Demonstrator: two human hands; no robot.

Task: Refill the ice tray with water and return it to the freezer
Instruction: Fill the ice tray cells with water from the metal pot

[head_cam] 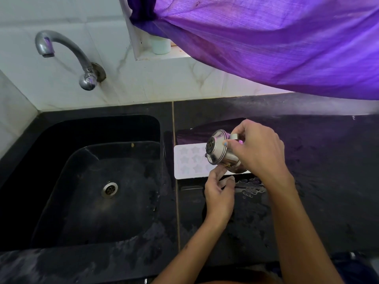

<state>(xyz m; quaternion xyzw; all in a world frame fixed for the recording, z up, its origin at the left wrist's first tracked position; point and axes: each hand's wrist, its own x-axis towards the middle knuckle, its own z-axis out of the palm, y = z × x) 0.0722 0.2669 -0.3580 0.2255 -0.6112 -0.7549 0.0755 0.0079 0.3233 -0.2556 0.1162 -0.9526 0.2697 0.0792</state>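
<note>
Counts, head view:

- Ice tray (188, 160): 1, white, flat on the counter. Star-shaped cavities visible: 8; the rest of the tray is hidden behind the kettle, so total cavities cannot be told.
- Steel kettle (220, 153): 1, lidded, tilted over the tray.
- Hands: 2, the left hand (219, 196) and the right hand (259, 148).
- Sink (51, 140): 1 black basin, with 1 drain (109, 188).
- Tap (67, 56): 1, on the wall.
- Purple curtain (266, 44): 1.
- White container (161, 46) on the sill: 1.
- Black counter (328, 160): 1 slab, 1 seam beside the sink.
</note>
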